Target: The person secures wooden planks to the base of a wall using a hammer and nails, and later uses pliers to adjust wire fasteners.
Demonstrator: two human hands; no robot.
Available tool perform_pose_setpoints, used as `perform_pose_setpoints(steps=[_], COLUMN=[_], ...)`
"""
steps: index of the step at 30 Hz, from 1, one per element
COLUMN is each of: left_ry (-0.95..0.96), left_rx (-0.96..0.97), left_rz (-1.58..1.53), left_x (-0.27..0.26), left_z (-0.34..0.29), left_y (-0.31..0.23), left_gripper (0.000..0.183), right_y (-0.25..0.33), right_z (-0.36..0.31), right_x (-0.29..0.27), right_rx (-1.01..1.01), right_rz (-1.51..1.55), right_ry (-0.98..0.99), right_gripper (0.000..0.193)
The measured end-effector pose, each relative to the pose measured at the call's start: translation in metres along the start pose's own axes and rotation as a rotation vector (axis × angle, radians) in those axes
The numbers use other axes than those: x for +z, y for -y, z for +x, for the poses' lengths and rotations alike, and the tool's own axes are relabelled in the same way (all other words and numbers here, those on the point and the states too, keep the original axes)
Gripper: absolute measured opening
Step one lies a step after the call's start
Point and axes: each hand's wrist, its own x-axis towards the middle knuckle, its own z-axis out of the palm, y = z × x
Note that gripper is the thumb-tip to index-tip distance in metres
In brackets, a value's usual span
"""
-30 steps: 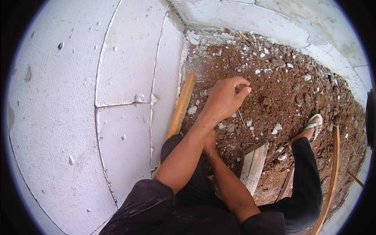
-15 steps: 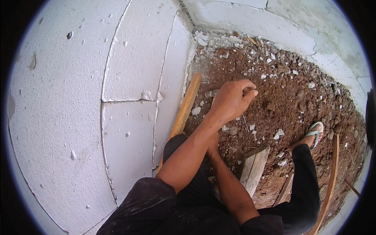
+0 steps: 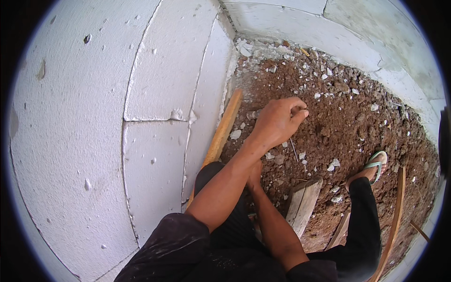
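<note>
My left hand (image 3: 277, 120) reaches out over brown soil (image 3: 347, 122) strewn with white rubble. Its fingers are closed in a pinch near the fingertips. A thin pale line (image 3: 293, 149), string or wire, runs down from that hand toward the ground. My right hand (image 3: 256, 173) is tucked under the left forearm beside my dark-clad knee. Only its back edge shows, and what it touches is hidden.
A white block wall (image 3: 141, 94) stands close on the left, and another white wall (image 3: 305, 26) closes the far side. A wooden plank (image 3: 225, 127) leans along the wall's foot. A short board (image 3: 305, 202), my sandalled foot (image 3: 376, 164) and a wooden strip (image 3: 397, 211) lie to the right.
The view has shifted slightly. My left hand stays over the same patch of soil with its fingers still pinched.
</note>
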Motion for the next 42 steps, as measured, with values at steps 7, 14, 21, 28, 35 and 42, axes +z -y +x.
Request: perform_pose_setpoints(steps=[7, 14, 21, 28, 35, 42], left_ry=[-0.057, 0.003, -0.064, -0.015, -0.004, -0.013], left_rx=[0.034, 0.007, 0.037, 0.060, 0.054, 0.067], left_rz=[-0.054, -0.004, -0.045, -0.010, 0.013, -0.015], left_x=[0.003, 0.003, 0.005, 0.004, 0.001, 0.001], left_z=[0.000, 0.003, 0.001, 0.003, 0.003, 0.002], left_y=[-0.001, 0.003, 0.006, 0.007, 0.005, 0.009], left_gripper=[0.026, 0.033, 0.026, 0.031, 0.030, 0.031], right_y=[0.007, 0.006, 0.024, 0.024, 0.033, 0.020], right_z=[-0.002, -0.001, -0.009, -0.007, -0.010, -0.009], right_x=[-0.003, -0.003, 0.000, -0.005, -0.005, -0.003], right_rx=[0.027, 0.019, 0.052, -0.025, -0.032, -0.039], right_rz=[0.078, -0.036, 0.139, 0.067, 0.053, 0.084], right_ry=[0.003, 0.001, -0.005, -0.024, -0.046, -0.006], right_gripper=[0.054, 0.053, 0.052, 0.052, 0.055, 0.065])
